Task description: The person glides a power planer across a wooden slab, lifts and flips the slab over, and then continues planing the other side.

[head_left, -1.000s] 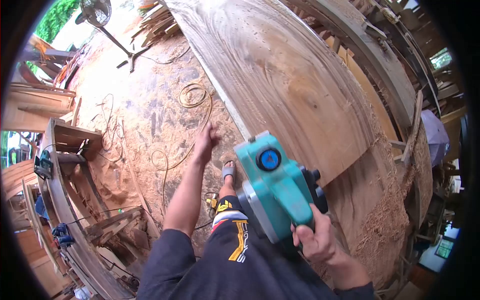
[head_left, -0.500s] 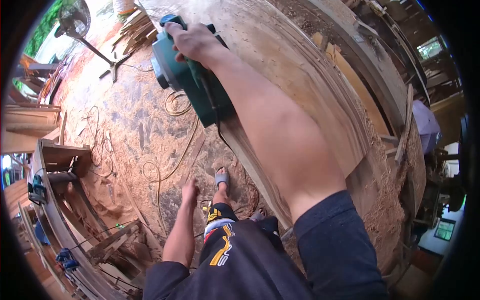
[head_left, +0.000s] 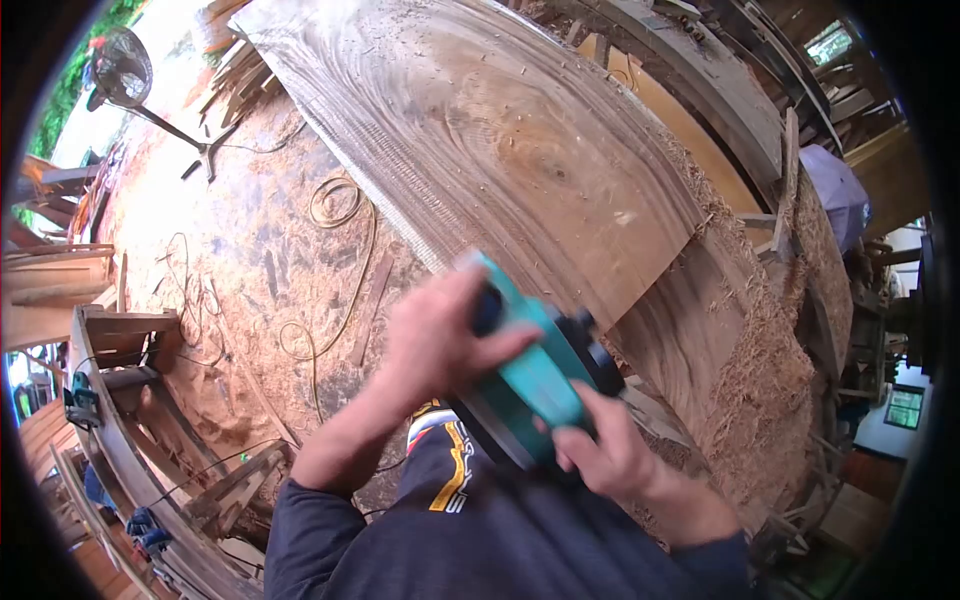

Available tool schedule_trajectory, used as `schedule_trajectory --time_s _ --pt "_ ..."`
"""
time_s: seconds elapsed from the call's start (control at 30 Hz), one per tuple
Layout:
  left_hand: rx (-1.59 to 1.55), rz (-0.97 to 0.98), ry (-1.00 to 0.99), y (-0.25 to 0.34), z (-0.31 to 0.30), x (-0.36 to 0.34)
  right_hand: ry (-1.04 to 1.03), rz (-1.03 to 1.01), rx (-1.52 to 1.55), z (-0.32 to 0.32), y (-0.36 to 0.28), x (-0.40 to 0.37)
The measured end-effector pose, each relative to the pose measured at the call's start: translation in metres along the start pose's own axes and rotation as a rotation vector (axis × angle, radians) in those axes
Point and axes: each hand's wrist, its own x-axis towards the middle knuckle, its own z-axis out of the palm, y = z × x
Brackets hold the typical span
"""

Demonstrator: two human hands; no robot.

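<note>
A green power planer [head_left: 545,375] is close to my body, over the near edge of the large wooden slab [head_left: 480,150]. My right hand [head_left: 605,445] is wrapped round its rear handle. Against the planer's front end lies my left hand [head_left: 435,335], blurred, with thumb and fingers apart over the body; its grip is hard to make out. Wavy grain and scattered shavings show on the slab. The planer's underside is hidden.
Wood shavings [head_left: 765,390] pile up at the right. A coiled hose or cord [head_left: 340,203] lies on the dusty floor. A standing fan [head_left: 122,70] is at the upper left, and a wooden frame [head_left: 125,320] holds tools at the left.
The planer has come back from the slab's far left edge to near my body, turned, in my right hand. My left hand has risen from my side to the planer.
</note>
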Motion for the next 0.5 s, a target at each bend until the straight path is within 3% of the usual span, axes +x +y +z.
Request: schedule_trajectory --time_s 0.03,0.2,0.33,0.47,0.5 --pt "0.129 0.056 -0.155 0.019 0.009 -0.009 -0.006 0.019 -0.005 -0.006 0.012 -0.035" --pt "-0.005 0.393 -0.345 0.028 0.036 -0.016 -0.001 0.034 -0.062 -0.02 0.035 -0.098" --pt "0.024 0.334 -0.298 0.006 0.014 -0.002 -0.031 0.007 -0.067 -0.015 0.025 -0.064" --pt "0.063 0.122 0.169 -0.031 -0.017 -0.002 -0.014 -0.059 -0.033 0.002 -0.004 0.006" --pt "-0.058 0.013 0.338 -0.04 -0.025 -0.009 -0.01 -0.059 -0.029 0.007 -0.014 0.025"
